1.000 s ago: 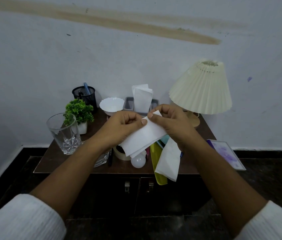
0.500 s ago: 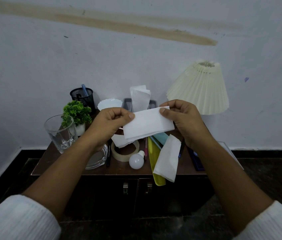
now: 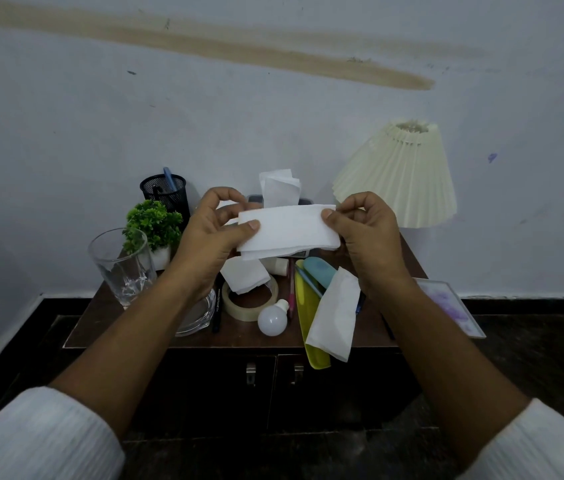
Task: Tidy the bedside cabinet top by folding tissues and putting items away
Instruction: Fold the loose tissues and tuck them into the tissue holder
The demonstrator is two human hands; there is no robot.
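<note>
From the head camera, both hands are raised above the bedside cabinet top, stretching a folded white tissue level between them. The left hand pinches its left end between thumb and curled fingers; the right hand pinches the right end the same way. The tissue hangs clear of the cabinet, its loose layers showing along the lower edge.

Behind it another tissue stands up from what may be a grey tissue box, mostly hidden by the hands. On the cabinet a crumpled tissue lies partly over a tape roll, with a white light bulb just beside the roll. A third tissue lies across a yellow case, and both overhang the front edge.

At the left stand a glass tumbler, a small potted plant and a black mesh pen holder. A pleated lamp shade stands at the right rear, tilted.
</note>
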